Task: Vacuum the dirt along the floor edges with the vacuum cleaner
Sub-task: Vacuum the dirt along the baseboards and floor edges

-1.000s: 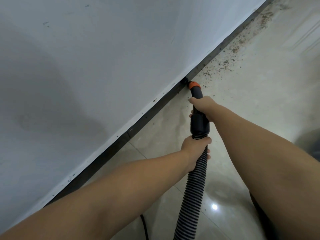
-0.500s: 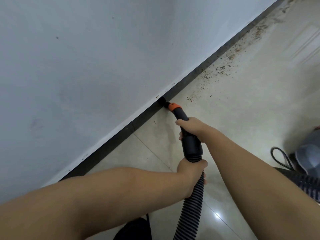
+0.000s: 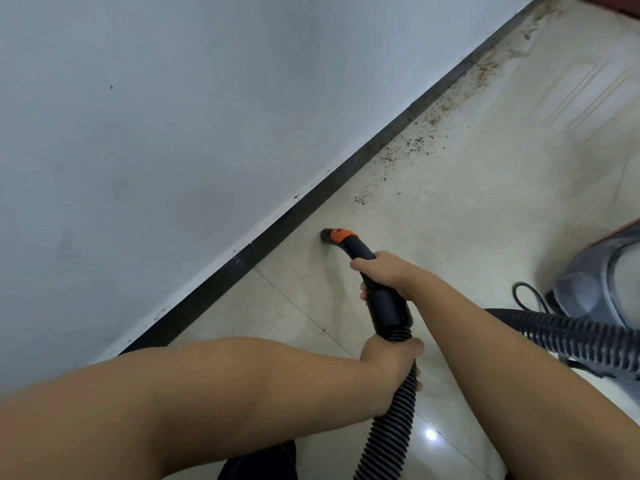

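A black vacuum nozzle [image 3: 334, 237] with an orange collar points down at the pale floor tiles, a short way out from the dark skirting board [image 3: 304, 206]. My right hand [image 3: 382, 270] grips the black handle tube just behind the nozzle. My left hand [image 3: 393, 358] grips the ribbed black hose [image 3: 391, 431] where it joins the tube. Brown dirt [image 3: 415, 143] lies scattered along the floor edge, beyond the nozzle toward the far right corner.
A white wall [image 3: 173, 116] fills the left. The grey vacuum cleaner body [image 3: 602, 285] stands at the right edge, with a looping ribbed hose [image 3: 561, 334] and a thin black cable [image 3: 523, 292] on the floor beside it.
The nozzle has drawn back from the skirting board toward me and now sits out on the open tile. The view has shifted right, bringing the vacuum body into sight. Both hands keep their hold.
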A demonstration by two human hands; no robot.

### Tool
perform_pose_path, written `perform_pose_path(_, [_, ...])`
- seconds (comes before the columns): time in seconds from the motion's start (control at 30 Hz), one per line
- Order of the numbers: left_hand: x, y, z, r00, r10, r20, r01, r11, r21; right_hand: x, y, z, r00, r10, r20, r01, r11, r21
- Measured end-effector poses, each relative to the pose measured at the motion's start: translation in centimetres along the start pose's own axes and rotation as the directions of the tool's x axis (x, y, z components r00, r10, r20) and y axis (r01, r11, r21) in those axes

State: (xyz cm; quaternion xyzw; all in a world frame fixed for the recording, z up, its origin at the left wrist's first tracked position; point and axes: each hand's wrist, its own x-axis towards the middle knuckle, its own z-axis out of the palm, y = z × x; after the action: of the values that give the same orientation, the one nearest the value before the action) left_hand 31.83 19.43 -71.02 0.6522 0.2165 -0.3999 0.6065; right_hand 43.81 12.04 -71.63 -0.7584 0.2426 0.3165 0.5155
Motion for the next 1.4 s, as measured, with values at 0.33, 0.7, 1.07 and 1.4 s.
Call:
perform_pose_path(0.33, [3.9, 3.6, -2.0, 0.997, 0.039, 0.072, -0.042, 0.998, 0.037, 4.0, -2.4, -1.7, 0.974, 0.006, -0.227, 0.009, 0.998, 0.066])
perform_pose_path(0.7, [6.8, 5.7, -2.3, 0.958, -0.038, 0.285, 0.09, 0.982, -0.168, 6.9, -4.1, -3.9, 0.949, 0.025, -0.316, -0.025, 1.0, 0.005])
perform_pose_path(1.07, [7.2, 6.5, 0.6, 0.94, -0.066, 0.333, 0.127, 0.978, -0.163, 5.8, -2.3, -7.8, 0.925, 0.115, -0.361, -0.085, 0.991, 0.099])
perform_pose_path(1.4, [9.7, 8.4, -3.9, 0.955, -0.046, 0.291, 0.132, 0.951, -0.281, 9.2, -7.5, -3.8, 0.954, -0.011, -0.3, 0.017, 1.0, 0.016])
